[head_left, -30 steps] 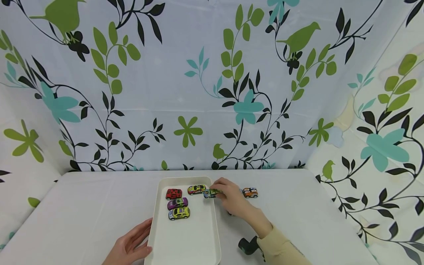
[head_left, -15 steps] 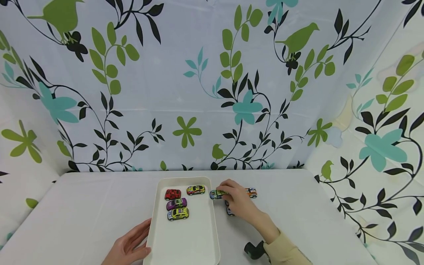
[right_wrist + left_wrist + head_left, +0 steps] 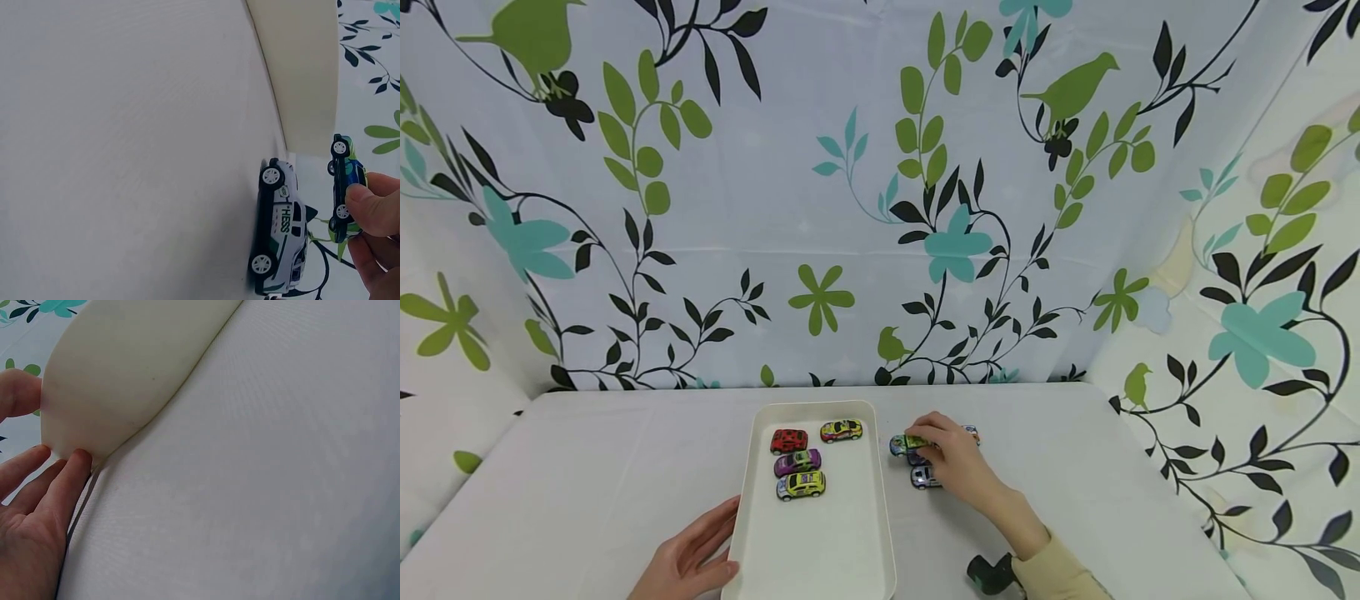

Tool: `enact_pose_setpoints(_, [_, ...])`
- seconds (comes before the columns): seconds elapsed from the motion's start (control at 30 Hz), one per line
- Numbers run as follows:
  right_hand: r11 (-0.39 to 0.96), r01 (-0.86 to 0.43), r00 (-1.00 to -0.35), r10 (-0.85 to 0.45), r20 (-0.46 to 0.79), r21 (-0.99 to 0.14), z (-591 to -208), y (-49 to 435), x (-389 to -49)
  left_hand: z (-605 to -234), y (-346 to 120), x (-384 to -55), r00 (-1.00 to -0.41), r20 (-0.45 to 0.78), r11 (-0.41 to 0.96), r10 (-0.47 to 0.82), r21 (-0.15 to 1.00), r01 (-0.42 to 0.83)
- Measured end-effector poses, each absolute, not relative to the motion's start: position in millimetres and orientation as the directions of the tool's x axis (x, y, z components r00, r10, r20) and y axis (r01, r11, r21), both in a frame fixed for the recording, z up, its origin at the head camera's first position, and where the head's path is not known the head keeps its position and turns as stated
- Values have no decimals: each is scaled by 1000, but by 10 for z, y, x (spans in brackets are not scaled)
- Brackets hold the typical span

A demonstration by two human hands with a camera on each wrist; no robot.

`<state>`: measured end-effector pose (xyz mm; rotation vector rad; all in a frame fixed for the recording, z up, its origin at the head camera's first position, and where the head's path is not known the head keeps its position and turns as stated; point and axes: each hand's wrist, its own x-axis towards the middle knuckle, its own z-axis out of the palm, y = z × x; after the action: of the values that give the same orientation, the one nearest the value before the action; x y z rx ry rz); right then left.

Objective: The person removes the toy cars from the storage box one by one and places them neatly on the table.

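Note:
My right hand pinches a blue-green toy car to the right of the tray. In the right wrist view, thumb and fingers hold this car by its sides, wheels showing, raised above the table. Just below it in the head view sits a silver-white toy car, marked HESS in the right wrist view. A dark car is mostly hidden behind the held one. My left hand rests extended fingertips against the left wall of the white tray; the left wrist view shows them on its outer side.
Inside the tray are a red car, a purple car, a yellow car and a yellow-red car. An orange car peeks out behind my right hand. A patterned cloth backs the white table.
My right hand has carried the blue-green car rightward, from over the tray's right rim to outside it, uncovering the silver-white car. The left hand stays at the tray wall.

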<state>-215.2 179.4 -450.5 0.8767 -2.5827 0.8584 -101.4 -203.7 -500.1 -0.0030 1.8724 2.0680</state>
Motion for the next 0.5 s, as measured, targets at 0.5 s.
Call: enact_pose_setpoints(0.5, [669,-581,-806,-390,445,-464,-4628,2060,-2143,-4996,-2044,-1017,-940,-239,-61,245,964,-261])
